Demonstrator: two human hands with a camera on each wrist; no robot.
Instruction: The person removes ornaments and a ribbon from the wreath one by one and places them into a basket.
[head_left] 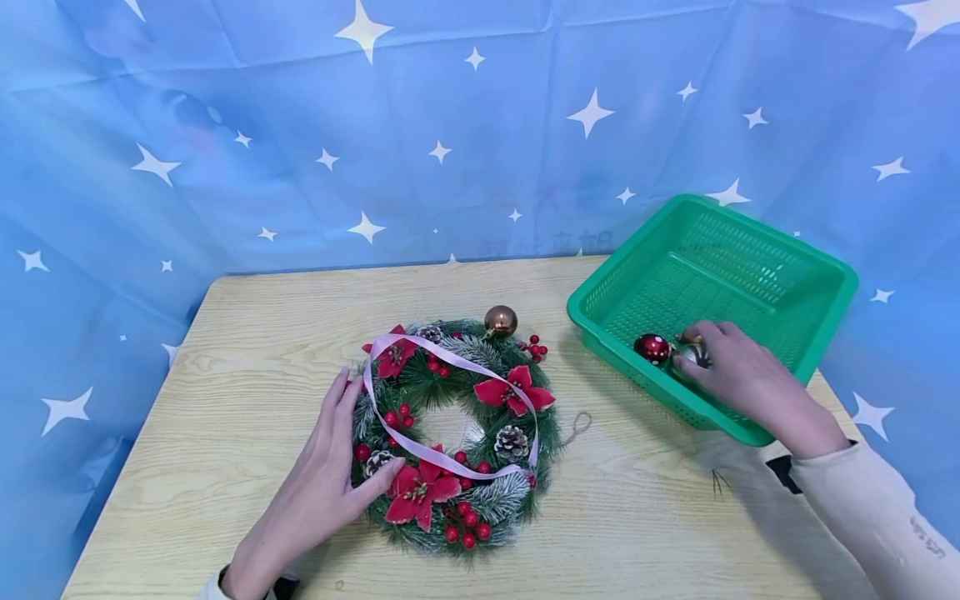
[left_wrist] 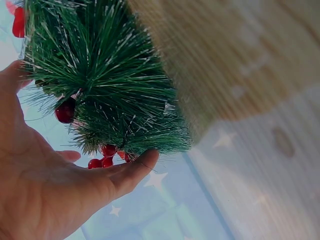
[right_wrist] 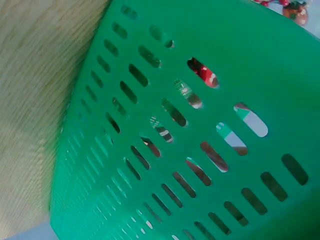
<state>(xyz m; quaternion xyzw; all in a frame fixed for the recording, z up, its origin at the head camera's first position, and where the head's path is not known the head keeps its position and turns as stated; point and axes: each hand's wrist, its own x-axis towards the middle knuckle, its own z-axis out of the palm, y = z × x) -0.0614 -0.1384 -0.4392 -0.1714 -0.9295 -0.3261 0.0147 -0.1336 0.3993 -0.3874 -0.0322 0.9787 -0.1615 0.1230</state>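
Note:
A green Christmas wreath (head_left: 426,385) with red poinsettias, berries and frosted pinecones lies on the table. My left hand (head_left: 324,475) rests at its left edge, fingers and thumb extended and spread; in the left wrist view the thumb (left_wrist: 135,172) lies against the needles. A pale purple ribbon (head_left: 467,360) loops over the wreath. On its upper right edge sits a bronze ball (head_left: 500,321). Inside the green basket (head_left: 645,375), my right hand (head_left: 738,375) pinches a silvery striped Christmas ball (head_left: 694,355), partly hidden by the fingers. A red ball with white dots (head_left: 652,348) lies beside it.
The basket stands at the table's right side, its perforated wall (right_wrist: 165,145) filling much of the right wrist view. A thin twine loop (head_left: 579,425) lies right of the wreath. Small dark wire pieces (head_left: 718,482) lie in front of the basket. A blue starred cloth (head_left: 420,200) hangs behind.

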